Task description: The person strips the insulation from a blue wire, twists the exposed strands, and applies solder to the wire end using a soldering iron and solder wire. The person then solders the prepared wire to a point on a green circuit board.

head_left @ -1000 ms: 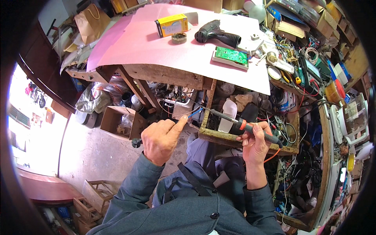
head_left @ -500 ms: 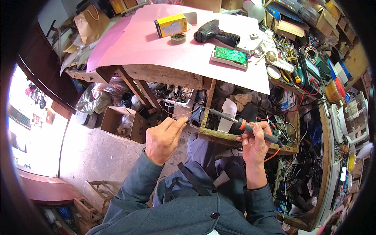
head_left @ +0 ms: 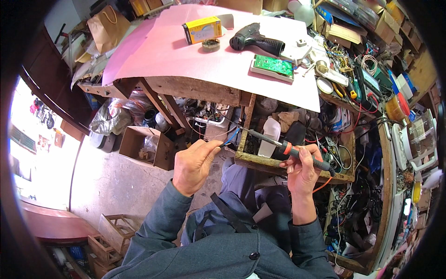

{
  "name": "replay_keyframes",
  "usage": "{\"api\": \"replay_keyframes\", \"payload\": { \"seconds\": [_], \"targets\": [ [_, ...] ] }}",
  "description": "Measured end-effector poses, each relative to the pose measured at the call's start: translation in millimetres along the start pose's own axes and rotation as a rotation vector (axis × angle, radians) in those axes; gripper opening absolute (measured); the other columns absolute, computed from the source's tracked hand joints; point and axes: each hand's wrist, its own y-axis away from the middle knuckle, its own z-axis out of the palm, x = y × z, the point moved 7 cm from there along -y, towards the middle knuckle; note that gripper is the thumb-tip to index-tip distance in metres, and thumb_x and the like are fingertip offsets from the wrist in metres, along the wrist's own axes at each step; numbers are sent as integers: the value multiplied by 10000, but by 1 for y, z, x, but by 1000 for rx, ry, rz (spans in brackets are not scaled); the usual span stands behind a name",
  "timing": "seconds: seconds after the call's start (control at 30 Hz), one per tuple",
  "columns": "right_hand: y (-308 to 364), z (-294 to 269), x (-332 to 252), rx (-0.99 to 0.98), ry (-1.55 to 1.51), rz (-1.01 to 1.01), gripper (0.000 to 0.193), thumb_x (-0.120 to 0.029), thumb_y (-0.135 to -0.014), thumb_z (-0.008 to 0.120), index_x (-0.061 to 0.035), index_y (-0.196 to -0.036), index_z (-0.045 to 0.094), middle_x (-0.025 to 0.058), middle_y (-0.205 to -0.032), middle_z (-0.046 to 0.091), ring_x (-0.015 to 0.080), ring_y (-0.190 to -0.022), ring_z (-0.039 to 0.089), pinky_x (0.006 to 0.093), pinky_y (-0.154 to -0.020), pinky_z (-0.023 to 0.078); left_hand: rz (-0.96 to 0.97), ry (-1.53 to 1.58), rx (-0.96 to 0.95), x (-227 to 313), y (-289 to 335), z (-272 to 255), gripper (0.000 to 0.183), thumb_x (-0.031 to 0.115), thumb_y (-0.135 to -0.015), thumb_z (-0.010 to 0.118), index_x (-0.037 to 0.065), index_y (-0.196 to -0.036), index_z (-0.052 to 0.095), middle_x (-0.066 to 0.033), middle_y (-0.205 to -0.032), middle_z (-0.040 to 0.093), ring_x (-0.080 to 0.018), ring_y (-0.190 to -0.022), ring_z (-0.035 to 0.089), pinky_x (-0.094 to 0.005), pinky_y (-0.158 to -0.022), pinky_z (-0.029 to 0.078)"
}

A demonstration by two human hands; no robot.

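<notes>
Between the pinched thumb and fingers of my left hand (head_left: 194,165) is a thin blue wire (head_left: 232,138), its free end pointing up and right. My right hand (head_left: 303,171) is closed round the dark handle of a soldering iron (head_left: 297,152) with an orange-red collar. The iron's metal shaft slants up and left, and its tip lies close to the blue wire's upper end; whether they touch I cannot tell. An orange cord hangs from the handle's rear. Both hands are held in front of the open wooden drawer (head_left: 260,162).
On the pink-covered bench (head_left: 162,56) lie a yellow box (head_left: 203,30), a small round tin (head_left: 211,45), a black cordless drill (head_left: 256,39) and a green circuit board (head_left: 273,66) in a white case. Tools and wires crowd the right side. A cardboard box (head_left: 146,146) stands on the floor.
My left hand has shifted very slightly, and more of the blue wire shows beyond its fingers. The right hand and soldering iron stay nearly in place.
</notes>
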Motion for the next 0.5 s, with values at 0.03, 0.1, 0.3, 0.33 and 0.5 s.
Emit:
{"api": "replay_keyframes", "payload": {
  "seconds": [0.03,0.1,0.3,0.33,0.5],
  "targets": [
    [0,0,0,0,-2,2,181,-159,-1034,650,-13,-965,567,136,-796,676,140,-540,622,383,-598,657,-3,5,-2,-1,0,0,172,78,-945,748,56,-1116,740,-125,-828,649,-300,-681,645,-355,-606,503],
    [0,-1,1,0,-7,5,179,-156,-1033,651,-13,-964,568,135,-795,676,142,-543,624,383,-596,656,-19,19,-13,-2,0,1,165,77,-952,741,52,-1114,739,-127,-825,645,-299,-686,644,-350,-614,502],
    [0,0,0,-9,1,-5,184,-155,-1033,652,-11,-956,566,138,-804,679,145,-547,625,384,-589,654,-120,130,-32,-9,3,3,149,88,-985,712,20,-1117,729,-134,-836,655,-268,-699,645,-329,-637,497],
    [0,0,0,-11,2,-5,184,-155,-1033,652,-11,-957,566,139,-805,679,145,-546,625,383,-588,654,-137,141,-38,-10,3,4,149,91,-992,706,14,-1117,727,-135,-843,663,-261,-703,646,-324,-642,498],
    [0,-1,1,-16,-4,-17,182,-153,-1033,652,-13,-961,560,144,-807,682,146,-545,625,382,-583,651,-229,266,-19,-22,9,8,155,103,-1024,685,-13,-1119,722,-95,-812,678,-162,-680,627,-286,-629,499]
  ]
}}
